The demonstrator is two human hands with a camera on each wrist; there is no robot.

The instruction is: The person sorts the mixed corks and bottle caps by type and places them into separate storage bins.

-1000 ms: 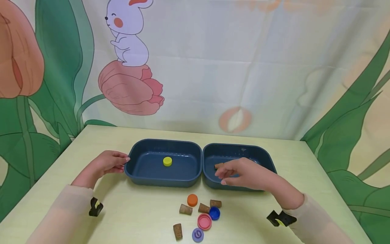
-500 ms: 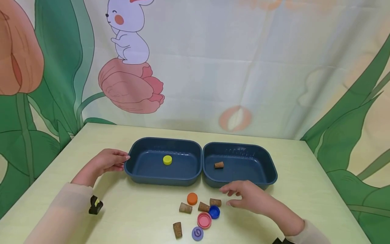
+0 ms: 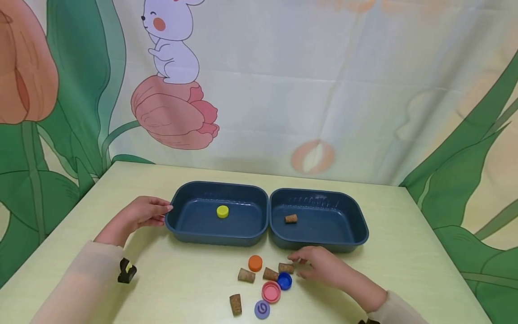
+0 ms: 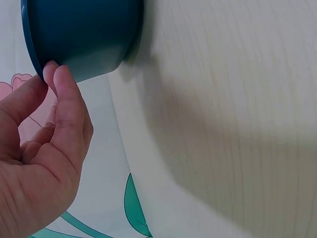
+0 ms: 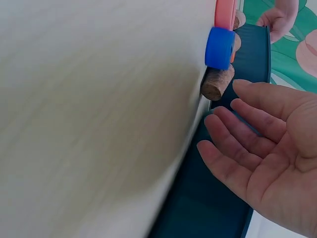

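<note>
My left hand (image 3: 147, 212) pinches the left end rim of a dark blue tray (image 3: 214, 240) between thumb and fingers; the left wrist view shows the fingertips right at that rim. A yellow cap (image 3: 222, 212) lies inside this tray. My right hand (image 3: 319, 266) hovers with spread, slightly bent fingers beside a cork (image 3: 285, 268), holding nothing. In the right wrist view the same cork (image 5: 218, 83) lies just ahead of the fingertips, against a blue cap (image 5: 220, 48). More corks lie nearby, one of them a paler cork (image 3: 246, 275).
A second dark blue tray (image 3: 315, 246) adjoins the first on the right, with one cork (image 3: 291, 218) in it. On the table (image 3: 178, 279) also lie an orange cap (image 3: 255, 263), a pink cap (image 3: 271, 292), a purple cap (image 3: 262, 309) and a cork (image 3: 235, 304) at the front.
My right hand has moved from over the right tray toward the front, down to the cork by the blue cap. The cork in the right tray is now uncovered. My left hand stays put.
</note>
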